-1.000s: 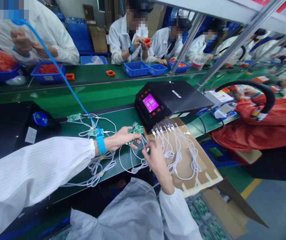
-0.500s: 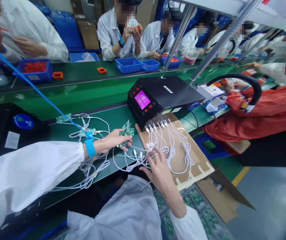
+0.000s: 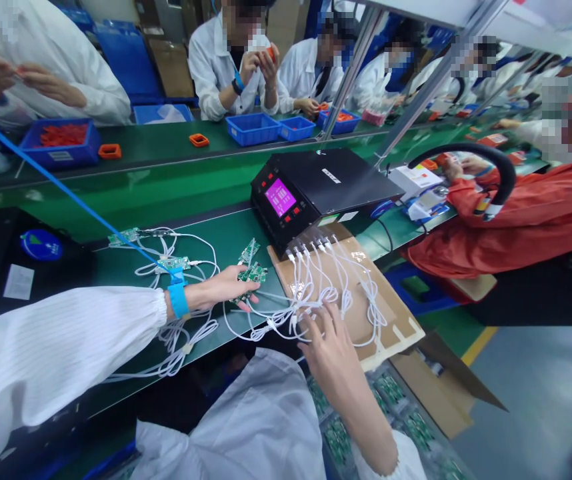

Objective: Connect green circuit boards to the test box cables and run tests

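My left hand (image 3: pixel 219 293) keeps its fingers closed on a small stack of green circuit boards (image 3: pixel 250 272) above the counter (image 3: pixel 216 230), while my right hand (image 3: pixel 329 340) has dropped, fingers spread and holding nothing, onto the white cable plugs (image 3: pixel 301 310) beside the cardboard sheet (image 3: pixel 391 317).

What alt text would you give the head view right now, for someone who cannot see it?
The person's left hand grips small green circuit boards over a green bench, while the right hand spreads its fingers on white cables running from a black tester box across a cardboard sheet. Other workers sit opposite.
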`<state>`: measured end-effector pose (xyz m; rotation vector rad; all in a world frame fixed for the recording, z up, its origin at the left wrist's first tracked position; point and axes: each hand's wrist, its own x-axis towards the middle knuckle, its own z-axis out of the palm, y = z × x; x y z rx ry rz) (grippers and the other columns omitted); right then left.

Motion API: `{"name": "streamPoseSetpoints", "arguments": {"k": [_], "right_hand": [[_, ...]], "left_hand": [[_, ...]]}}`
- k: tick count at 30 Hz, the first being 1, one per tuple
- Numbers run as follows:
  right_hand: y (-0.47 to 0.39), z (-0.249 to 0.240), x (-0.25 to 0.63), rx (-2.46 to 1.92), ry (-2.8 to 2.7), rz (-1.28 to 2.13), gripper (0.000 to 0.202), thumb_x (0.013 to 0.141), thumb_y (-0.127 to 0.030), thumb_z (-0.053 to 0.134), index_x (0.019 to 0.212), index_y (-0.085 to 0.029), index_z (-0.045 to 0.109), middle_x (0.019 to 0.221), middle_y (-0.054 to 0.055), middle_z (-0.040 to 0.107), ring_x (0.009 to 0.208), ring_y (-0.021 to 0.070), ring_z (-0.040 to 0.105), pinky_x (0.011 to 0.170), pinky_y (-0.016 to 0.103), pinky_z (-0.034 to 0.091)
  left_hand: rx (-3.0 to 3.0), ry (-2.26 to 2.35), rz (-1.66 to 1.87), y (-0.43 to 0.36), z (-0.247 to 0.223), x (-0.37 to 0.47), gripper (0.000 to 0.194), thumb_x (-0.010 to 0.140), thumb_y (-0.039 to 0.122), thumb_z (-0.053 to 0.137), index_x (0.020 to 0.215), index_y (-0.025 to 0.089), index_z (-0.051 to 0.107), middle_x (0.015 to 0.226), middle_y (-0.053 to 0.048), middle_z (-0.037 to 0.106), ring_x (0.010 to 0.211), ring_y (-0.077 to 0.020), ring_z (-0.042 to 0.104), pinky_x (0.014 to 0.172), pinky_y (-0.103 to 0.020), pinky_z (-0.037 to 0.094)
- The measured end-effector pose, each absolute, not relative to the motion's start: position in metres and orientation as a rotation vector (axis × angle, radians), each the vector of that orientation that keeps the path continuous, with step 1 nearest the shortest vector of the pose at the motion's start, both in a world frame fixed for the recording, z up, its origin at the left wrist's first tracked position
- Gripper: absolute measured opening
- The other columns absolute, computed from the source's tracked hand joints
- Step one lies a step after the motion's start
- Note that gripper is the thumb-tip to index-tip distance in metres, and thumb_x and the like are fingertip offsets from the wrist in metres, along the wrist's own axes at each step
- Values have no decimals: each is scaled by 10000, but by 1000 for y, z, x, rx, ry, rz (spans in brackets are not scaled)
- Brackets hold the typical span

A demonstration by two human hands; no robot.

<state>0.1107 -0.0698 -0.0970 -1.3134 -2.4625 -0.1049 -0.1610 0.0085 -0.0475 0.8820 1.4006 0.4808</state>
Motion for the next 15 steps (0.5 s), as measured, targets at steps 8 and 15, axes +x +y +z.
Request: {"name": "streamPoseSetpoints", "arguments": {"k": [8, 15], "right_hand": [[-27, -117, 19, -1279, -2580, 201, 210, 928, -62, 571, 1092, -174, 639, 1022, 129, 690, 957, 305, 658, 837, 441, 568], [-16, -139, 7, -1332, -2617, 163, 117, 932, -98, 590, 1007, -171, 643, 933, 134, 713, 893, 301, 673, 844, 433, 534]], "left_hand": [[750, 1404, 716, 12, -59, -163, 1067, 698, 252, 945, 1591, 133, 373, 866, -107, 792, 700, -287, 777, 647, -352, 610], [763, 1428, 682, 17, -60, -165, 1149, 734, 277, 929, 1644, 66, 261, 785, -104, 782, 629, -298, 760, 619, -352, 596]]}}
